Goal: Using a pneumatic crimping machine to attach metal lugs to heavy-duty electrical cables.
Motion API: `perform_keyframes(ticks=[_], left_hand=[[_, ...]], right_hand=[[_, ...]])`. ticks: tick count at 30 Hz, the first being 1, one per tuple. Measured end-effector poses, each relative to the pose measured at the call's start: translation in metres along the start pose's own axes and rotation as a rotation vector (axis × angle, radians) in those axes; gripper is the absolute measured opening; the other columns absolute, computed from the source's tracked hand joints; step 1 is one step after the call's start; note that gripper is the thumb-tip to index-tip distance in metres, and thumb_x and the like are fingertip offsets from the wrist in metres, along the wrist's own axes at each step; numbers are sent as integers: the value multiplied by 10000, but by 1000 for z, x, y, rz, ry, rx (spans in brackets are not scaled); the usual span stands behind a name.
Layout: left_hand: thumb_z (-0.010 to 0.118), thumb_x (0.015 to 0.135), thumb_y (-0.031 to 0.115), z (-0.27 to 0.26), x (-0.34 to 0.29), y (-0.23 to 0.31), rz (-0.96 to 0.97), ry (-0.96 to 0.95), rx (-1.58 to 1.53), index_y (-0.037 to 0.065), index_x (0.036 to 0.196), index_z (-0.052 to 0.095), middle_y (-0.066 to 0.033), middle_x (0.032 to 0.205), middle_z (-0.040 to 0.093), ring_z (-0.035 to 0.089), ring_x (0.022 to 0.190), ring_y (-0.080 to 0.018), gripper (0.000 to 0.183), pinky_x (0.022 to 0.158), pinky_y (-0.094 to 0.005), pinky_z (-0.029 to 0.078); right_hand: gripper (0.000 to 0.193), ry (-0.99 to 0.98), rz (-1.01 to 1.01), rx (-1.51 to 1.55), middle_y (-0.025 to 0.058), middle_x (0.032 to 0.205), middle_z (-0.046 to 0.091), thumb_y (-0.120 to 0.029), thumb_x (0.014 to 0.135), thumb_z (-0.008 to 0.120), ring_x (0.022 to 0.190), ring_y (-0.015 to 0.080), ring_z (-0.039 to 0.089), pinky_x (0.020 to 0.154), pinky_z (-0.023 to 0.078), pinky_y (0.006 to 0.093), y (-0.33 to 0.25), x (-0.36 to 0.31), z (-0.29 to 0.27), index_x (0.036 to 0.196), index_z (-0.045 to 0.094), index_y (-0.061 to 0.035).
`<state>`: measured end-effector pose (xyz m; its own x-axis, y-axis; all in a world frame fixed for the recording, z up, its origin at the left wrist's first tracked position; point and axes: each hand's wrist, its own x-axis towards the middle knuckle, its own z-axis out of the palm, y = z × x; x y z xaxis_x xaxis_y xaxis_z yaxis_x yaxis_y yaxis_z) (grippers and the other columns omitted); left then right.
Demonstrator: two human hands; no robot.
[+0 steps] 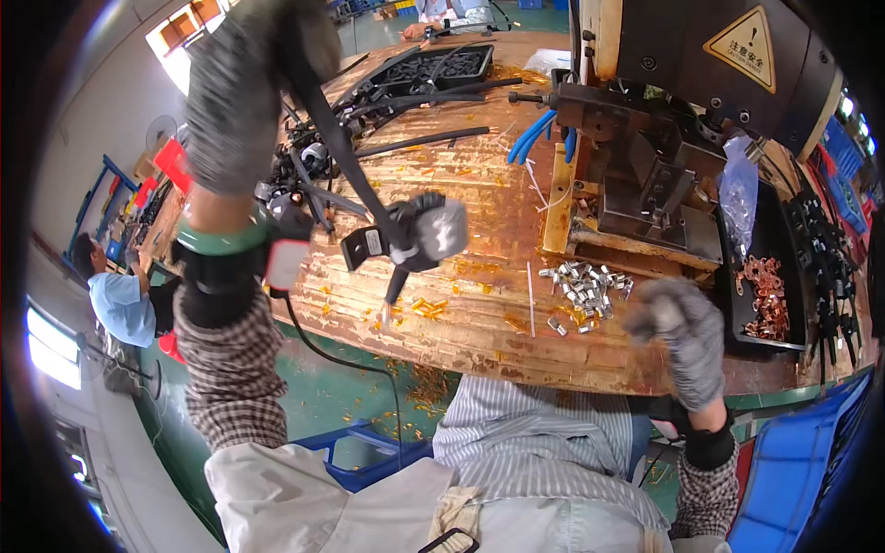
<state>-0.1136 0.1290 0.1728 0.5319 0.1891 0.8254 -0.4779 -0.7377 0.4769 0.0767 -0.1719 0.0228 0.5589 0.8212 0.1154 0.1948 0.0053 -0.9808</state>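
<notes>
My left hand (235, 111), in a grey knit glove, is raised at the upper left and closed around a thick black cable (341, 152). The cable slants down from it to a black connector with a pale grey face (438, 230) and a small black block (365, 247), hanging over the near table edge. A short stripped end points downward. My right hand (687, 336), also gloved, is low over the table with its fingers curled together. Whatever they hold is hidden. Just left of it lies a heap of small silver metal sleeves (587, 290).
A dark press machine (659, 184) with a yellow warning triangle stands at the right. Beside it, a black tray (793, 318) holds copper terminals (763, 297). Black cables (424, 138) and a parts tray (433, 69) lie at the back left. Two other people are farther off.
</notes>
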Motion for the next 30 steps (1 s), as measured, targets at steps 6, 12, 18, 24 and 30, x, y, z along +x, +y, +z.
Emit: perform_keyframes(ticks=[6, 12, 18, 24, 30], left_hand=[[518, 871, 265, 58, 67, 36, 122, 377, -202, 75, 826, 531, 11, 587, 524, 476, 441, -68, 196, 331, -157, 361], [488, 869, 300, 4, 25, -5, -47, 486, -219, 6, 954, 546, -71, 764, 565, 535, 680, -143, 312, 514, -232, 426], [539, 834, 334, 29, -40, -63, -351, 718, -46, -4, 924, 566, -90, 700, 586, 551, 581, -161, 351, 526, -263, 454], [499, 860, 381, 1, -122, -97, -702, 435, 120, 9, 901, 582, -110, 770, 636, 591, 634, -162, 383, 551, -261, 453], [628, 783, 202, 103, -147, -60, -230, -148, 831, 39, 930, 615, -117, 790, 618, 603, 726, -280, 219, 665, -304, 481]], right_hand=[[639, -633, -365, 352, 138, 1250, 449, -477, 787, 576, 1112, 209, 476, 934, 376, 333, 49, 39, 79, 1228, 437, -37], [580, -885, 348, 702, 60, 820, 570, -449, 822, 539, 868, 156, 550, 747, 455, 293, 8, -8, 101, 1194, 449, -13], [375, -702, 362, 532, 25, 693, 507, -241, 852, 544, 570, 90, 515, 499, 490, 222, 50, 1, 62, 1117, 485, 18], [361, -632, 378, 164, 39, 685, 540, -192, 820, 538, 527, 101, 536, 472, 496, 234, 72, 33, 51, 1102, 508, 30], [224, -582, 300, -137, 39, 585, 548, -160, 787, 529, 480, 111, 535, 460, 453, 267, 80, 48, 26, 926, 590, 5]])
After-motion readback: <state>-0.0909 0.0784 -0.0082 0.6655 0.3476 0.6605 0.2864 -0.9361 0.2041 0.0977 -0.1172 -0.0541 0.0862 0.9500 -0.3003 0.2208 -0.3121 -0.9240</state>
